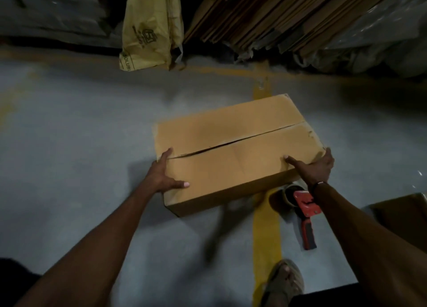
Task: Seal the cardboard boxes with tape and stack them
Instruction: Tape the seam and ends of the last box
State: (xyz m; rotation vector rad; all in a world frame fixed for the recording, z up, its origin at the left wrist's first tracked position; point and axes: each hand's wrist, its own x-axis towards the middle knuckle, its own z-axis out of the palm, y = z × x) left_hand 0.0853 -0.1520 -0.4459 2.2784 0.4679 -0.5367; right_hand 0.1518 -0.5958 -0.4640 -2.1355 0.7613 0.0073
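A brown cardboard box (233, 149) sits on the grey floor with its two top flaps folded down and a bare seam between them, slightly gaping. My left hand (165, 175) grips its near left corner, thumb on top and fingers down the left side. My right hand (314, 166) grips the near right corner, thumb laid on the top flap and fingers round the side. A red tape dispenser (306, 214) with a roll of tape lies on the floor just behind the box's near right corner, under my right wrist.
A yellow floor line (265, 244) runs under the box toward my sandalled foot (285, 281). Another cardboard box (402, 214) shows at the right edge. Flattened cardboard sheets (277, 15), a yellow sack (150, 27) and plastic-wrapped bundles (374, 43) line the far side.
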